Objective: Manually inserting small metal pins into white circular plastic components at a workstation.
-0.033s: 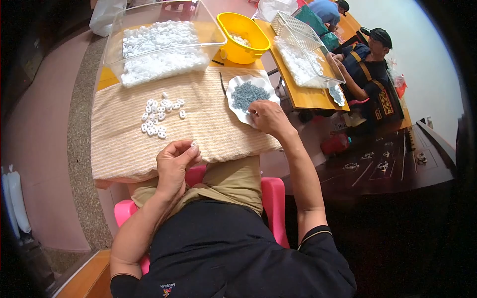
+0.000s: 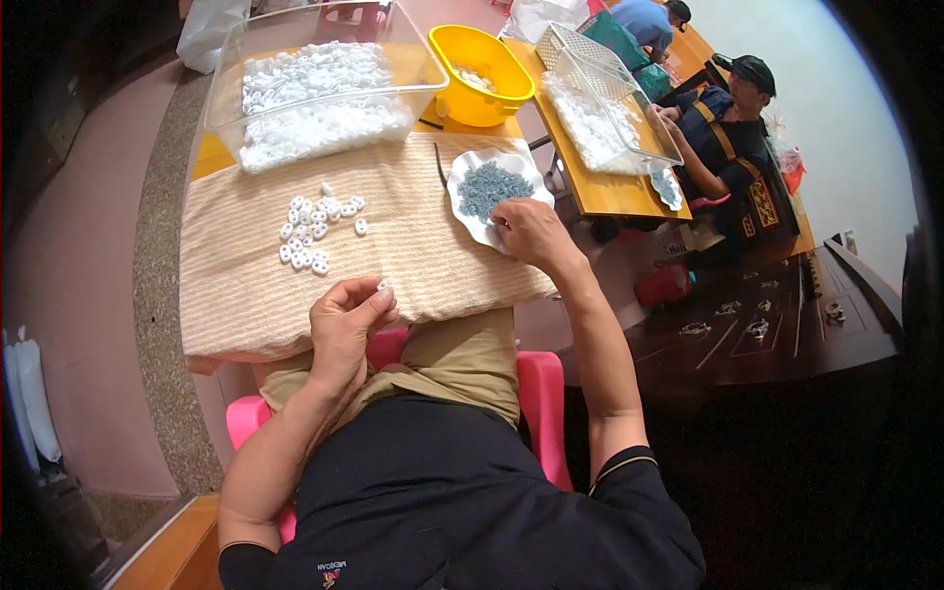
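Note:
My left hand (image 2: 346,317) is closed in a pinch above the near edge of the cloth. Between its thumb and forefinger sits a small white plastic piece (image 2: 382,285), mostly covered by the fingertips. My right hand (image 2: 534,233) reaches over the near right rim of a white scalloped plate (image 2: 472,224). Its fingers are drawn together at the edge of a heap of tiny grey-blue pieces (image 2: 495,187); whatever they grip is hidden. Left of the plate, several white oval pieces with two holes each (image 2: 313,231) lie loosely grouped on the striped cloth (image 2: 236,295).
A clear bin (image 2: 425,88) of white pieces stands at the back left, beside a yellow tub (image 2: 442,103). A thin black tool (image 2: 440,164) lies by the plate. Rightward, a co-worker (image 2: 723,128) sits at another table (image 2: 590,197) bearing a clear bin (image 2: 649,162).

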The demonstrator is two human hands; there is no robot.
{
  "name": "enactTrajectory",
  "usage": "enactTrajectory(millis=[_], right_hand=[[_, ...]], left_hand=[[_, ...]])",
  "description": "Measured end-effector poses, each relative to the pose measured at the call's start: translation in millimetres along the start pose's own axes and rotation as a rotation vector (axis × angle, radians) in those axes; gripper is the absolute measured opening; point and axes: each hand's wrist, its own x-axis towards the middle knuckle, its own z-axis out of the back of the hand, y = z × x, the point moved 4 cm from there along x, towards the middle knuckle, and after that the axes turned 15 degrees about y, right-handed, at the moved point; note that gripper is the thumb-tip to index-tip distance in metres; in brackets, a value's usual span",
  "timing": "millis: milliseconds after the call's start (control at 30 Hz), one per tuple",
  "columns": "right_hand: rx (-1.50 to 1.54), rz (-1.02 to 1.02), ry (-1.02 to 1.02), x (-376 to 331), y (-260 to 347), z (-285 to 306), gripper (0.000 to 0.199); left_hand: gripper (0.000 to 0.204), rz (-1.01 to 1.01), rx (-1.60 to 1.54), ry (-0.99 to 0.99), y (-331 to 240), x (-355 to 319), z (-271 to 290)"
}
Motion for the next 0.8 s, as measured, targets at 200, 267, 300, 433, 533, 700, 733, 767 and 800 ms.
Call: enactTrajectory(millis=[200,267,300,433,533,700,733,767,800], right_hand=[[-0.021,0.020,0.036,6.3,-0.9,-2.5,0.008],[-0.040,-0.032,0.106,7.5,-2.3,-3.5,0.007],[-0.041,-0.032,0.105,7.3,-1.9,-2.1,0.007],[-0.051,-0.060,0.152,5.7,0.3,1.7,0.009],[-0.028,-0.049,0.106,0.3,0.7,4.3,0.011],[0.197,0.063,-0.116,-14.7,3.5,10.6,0.013],[0.246,0.055,-0.127,-15.4,5.4,11.6,0.011],[0.296,0.048,-0.138,-16.1,7.0,11.4,0.008],[0.343,0.058,-0.140,-16.8,8.7,9.0,0.007]], left_hand=[[0.016,-0.009,-0.007,0.006,2.5,0.8,3.3],[0.016,-0.013,-0.007,0.009,1.9,0.8,2.8],[0.015,-0.008,-0.010,0.003,1.4,0.7,2.3],[0.016,-0.013,-0.008,0.013,2.6,0.1,3.9],[0.016,0.001,-0.014,0.003,2.2,-0.3,3.0],[0.016,0.004,-0.013,-0.011,0.1,-1.4,2.4],[0.016,0.003,-0.015,-0.001,-0.3,-1.1,2.7],[0.016,0.005,-0.013,-0.009,-0.7,-1.1,2.8],[0.016,0.004,-0.011,-0.014,-1.2,-1.2,2.2]])
